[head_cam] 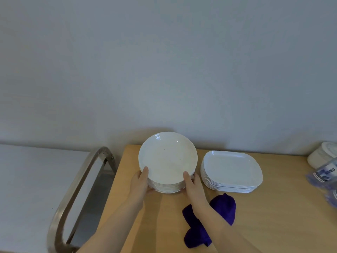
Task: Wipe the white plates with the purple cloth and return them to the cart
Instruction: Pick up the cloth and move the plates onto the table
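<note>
A stack of several round white plates point(167, 157) stands on the wooden table point(273, 216) near its back left corner. My left hand point(139, 183) grips the stack's left side, thumb on the top plate's rim. My right hand point(192, 183) grips its right side the same way. The purple cloth point(224, 207) lies crumpled on the table, partly under my right forearm. The metal cart point(76, 189) with its curved handle stands left of the table.
A second stack of squarish white plates point(231, 168) sits right of the round stack. At the far right edge are a white lidded container point(322, 154) and clear plastic packaging with blue print point(324, 176). A grey wall runs behind.
</note>
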Action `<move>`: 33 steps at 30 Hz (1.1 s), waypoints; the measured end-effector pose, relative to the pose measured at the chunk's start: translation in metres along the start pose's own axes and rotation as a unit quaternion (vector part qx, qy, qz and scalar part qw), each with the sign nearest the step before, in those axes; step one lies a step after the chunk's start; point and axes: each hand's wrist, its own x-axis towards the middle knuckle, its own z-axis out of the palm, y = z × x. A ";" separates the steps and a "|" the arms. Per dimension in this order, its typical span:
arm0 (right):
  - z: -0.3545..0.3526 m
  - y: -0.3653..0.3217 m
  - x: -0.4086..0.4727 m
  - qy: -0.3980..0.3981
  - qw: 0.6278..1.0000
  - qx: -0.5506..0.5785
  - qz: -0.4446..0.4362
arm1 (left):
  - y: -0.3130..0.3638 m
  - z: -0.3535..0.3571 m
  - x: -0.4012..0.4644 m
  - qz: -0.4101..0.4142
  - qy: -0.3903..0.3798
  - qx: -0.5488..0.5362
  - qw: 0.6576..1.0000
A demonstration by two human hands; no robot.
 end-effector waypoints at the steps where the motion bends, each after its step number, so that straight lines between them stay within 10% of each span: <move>1: 0.000 0.000 0.000 0.001 1.000 -0.001 -0.004 | 0.000 0.001 0.001 0.003 0.006 -0.001 1.000; 33: 0.003 0.000 0.016 0.015 0.993 0.071 0.095 | 0.005 -0.014 0.024 -0.106 -0.085 0.020 0.990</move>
